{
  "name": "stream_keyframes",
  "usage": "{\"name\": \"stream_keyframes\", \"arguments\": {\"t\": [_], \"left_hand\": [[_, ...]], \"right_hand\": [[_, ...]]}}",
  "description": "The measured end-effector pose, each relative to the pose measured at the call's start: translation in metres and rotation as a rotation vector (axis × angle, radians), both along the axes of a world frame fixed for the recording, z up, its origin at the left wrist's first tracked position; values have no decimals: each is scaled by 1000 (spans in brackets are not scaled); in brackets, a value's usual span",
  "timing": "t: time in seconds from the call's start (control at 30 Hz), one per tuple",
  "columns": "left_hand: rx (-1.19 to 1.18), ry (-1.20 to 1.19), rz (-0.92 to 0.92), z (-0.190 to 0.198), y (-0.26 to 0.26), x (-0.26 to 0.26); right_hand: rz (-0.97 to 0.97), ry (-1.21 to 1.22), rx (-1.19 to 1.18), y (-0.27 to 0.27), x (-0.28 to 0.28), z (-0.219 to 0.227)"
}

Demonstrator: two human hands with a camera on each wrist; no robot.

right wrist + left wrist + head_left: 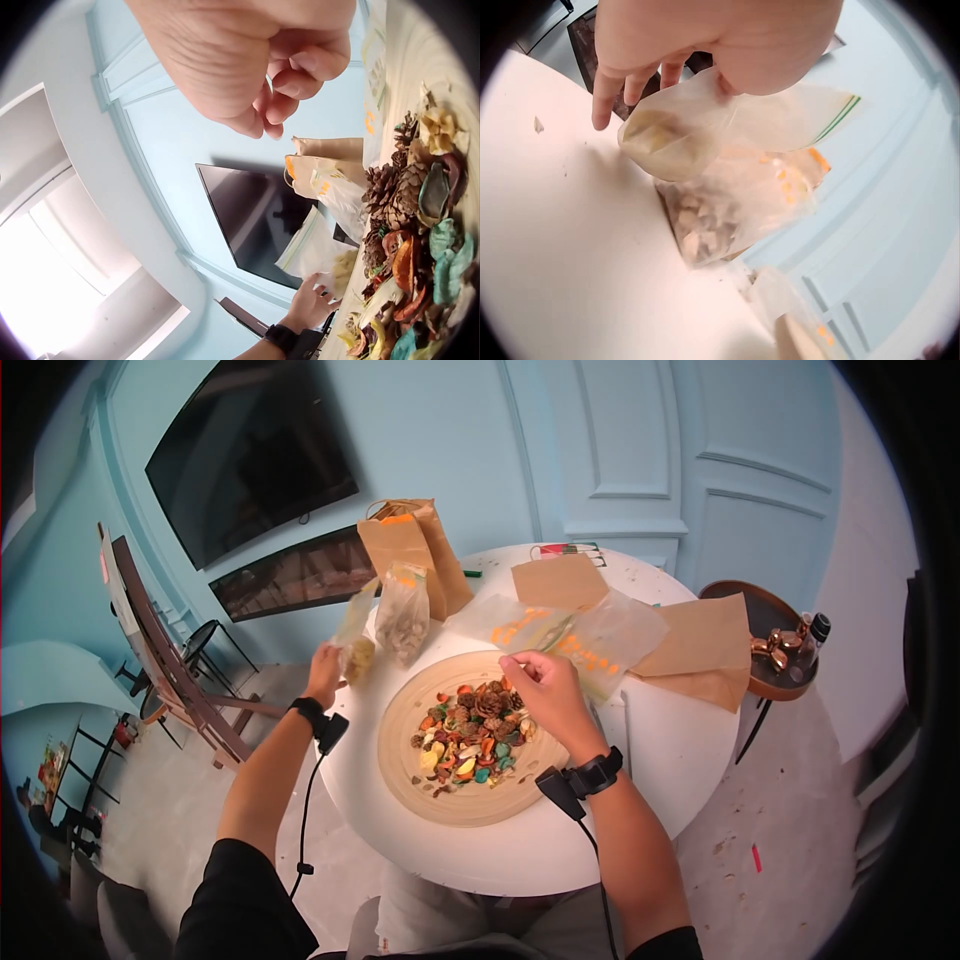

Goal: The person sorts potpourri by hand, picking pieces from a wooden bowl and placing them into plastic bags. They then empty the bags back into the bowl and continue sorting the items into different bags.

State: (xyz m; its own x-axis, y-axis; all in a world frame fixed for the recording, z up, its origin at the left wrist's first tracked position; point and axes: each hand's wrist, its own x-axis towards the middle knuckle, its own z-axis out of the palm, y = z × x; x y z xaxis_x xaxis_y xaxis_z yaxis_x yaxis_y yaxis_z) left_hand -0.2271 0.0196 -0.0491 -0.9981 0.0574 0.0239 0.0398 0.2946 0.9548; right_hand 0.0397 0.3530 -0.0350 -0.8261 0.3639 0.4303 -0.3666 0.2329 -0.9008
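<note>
My left hand [323,673] holds a clear zip bag [675,139] with pale yellow pieces in its bottom, at the table's left edge. In the left wrist view the thumb presses on the bag while the other fingers extend behind it. Over the far right part of a round wooden plate [400,765] is my right hand [550,690], fingers curled in and thumb close to the fingertips; nothing shows between them. Dried potpourri [409,262] lies heaped on the plate: orange, teal and yellow pieces, with brown pine cones [382,187] at its far side.
Behind the plate stand a brown paper bag [440,550] and a clear bag of pale pieces [403,622]. Flattened clear bags [600,640] and brown paper [700,650] lie at the back right of the white table [450,860]. A side tray [740,598] stands beyond.
</note>
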Motion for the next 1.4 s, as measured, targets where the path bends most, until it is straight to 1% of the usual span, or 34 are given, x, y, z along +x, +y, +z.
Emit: {"name": "stream_keyframes", "arguments": {"t": [0.03, 0.13, 0.23, 0.37, 0.43, 0.47, 0.53, 0.57, 0.6, 0.63, 0.67, 0.73, 0.77, 0.8, 0.83, 0.93, 1.03, 1.07, 1.13, 1.23, 1.27, 1.37, 1.4], "left_hand": [[187, -13, -8, 5, -7, 2], [515, 0, -145, 14, -33, 0], [548, -98, -229, 59, -21, 56], [613, -244, -550, 85, -12, 85], [623, -398, -620, 91, 0, 103], [628, -474, -654, 94, 7, 112], [550, -473, -759, 97, 20, 135], [512, -469, -811, 97, 22, 143], [509, -477, -907, 86, 19, 134], [419, -357, -1028, 80, 20, 136], [325, -236, -1142, 75, 23, 140], [171, -191, -1183, 62, 23, 138], [94, -166, -1205, 56, 23, 136], [341, -525, -1104, 51, 24, 136], [583, -876, -966, 47, 25, 136], [756, -953, -875, 44, 33, 145], [867, -888, -810, 41, 42, 158], [863, -869, -771, 38, 48, 160], [852, -834, -695, 30, 59, 164], [932, -909, -578, 18, 65, 165], [827, -829, -496, 29, 74, 177], [768, -867, -710, 40, 70, 175], [666, -802, -680, 45, 73, 178]], "right_hand": [[-2, 8, 1, 0, -1, -1], [-7, 18, 15, 0, -2, -4], [6, 3, 33, -2, 2, 2], [120, -81, 64, 0, 1, 1], [190, -113, 59, -2, 3, 2], [184, -93, 64, -4, 5, 3], [172, -50, 76, -7, 9, 7], [191, -76, 39, -8, 11, 11], [209, -102, 2, -9, 13, 15], [228, -128, -36, -9, 14, 16], [187, -88, 21, -8, 10, 12], [107, -7, 132, -5, 0, -1], [93, 22, 146, -6, 2, 0], [79, 52, 159, -6, 4, 3], [64, 82, 172, -6, 6, 6], [116, 130, 523, -1, 15, 19], [313, -90, 816, -10, 33, 30], [419, -213, 804, -13, 29, 24], [403, -138, 752, -23, 25, 13], [410, -39, 626, -27, 28, 23], [424, 1, 563, -28, 29, 28], [468, 123, 307, -28, 24, 24], [482, 165, 210, -27, 23, 22]]}}
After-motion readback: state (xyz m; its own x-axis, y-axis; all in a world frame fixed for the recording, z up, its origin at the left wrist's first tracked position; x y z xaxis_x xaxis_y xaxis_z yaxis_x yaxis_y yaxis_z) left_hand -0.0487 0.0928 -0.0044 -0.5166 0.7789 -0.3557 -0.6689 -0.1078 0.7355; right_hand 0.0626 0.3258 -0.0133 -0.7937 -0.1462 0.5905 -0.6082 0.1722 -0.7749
